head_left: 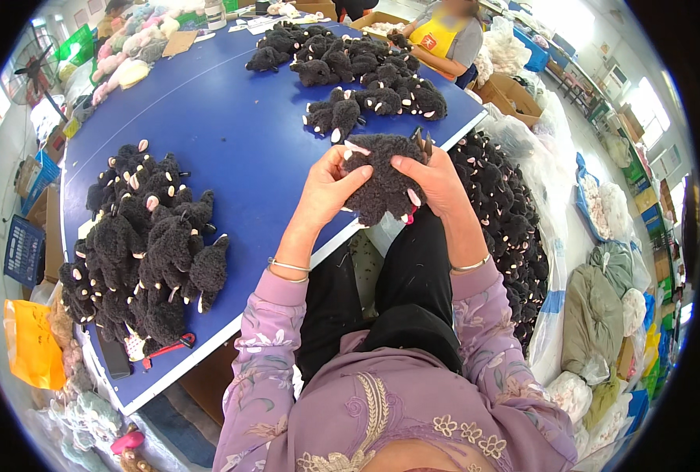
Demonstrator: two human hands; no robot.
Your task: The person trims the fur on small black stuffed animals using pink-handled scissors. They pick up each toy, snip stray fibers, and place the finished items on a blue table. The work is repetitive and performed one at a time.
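Note:
In front of me, above the table's near edge, I hold a black curly plush toy (383, 182) with pale pink parts. My left hand (328, 189) is closed on its left side, the thumb pressed into the pile. On the other side my right hand (438, 187) grips it, thumb on top. Dark pointed tips, apparently of a small tool (424, 141), stick up beside my right fingers. A bit of red shows under the toy by that palm; whether it belongs to the tool, I cannot tell.
The blue table (263, 189) carries a heap of black plush toys (149, 244) at left and more toys (350, 67) at the far side. A red-handled tool (169, 351) lies near the left corner. Right of my legs is a big bag of black pieces (499, 212). A co-worker (444, 39) sits beyond.

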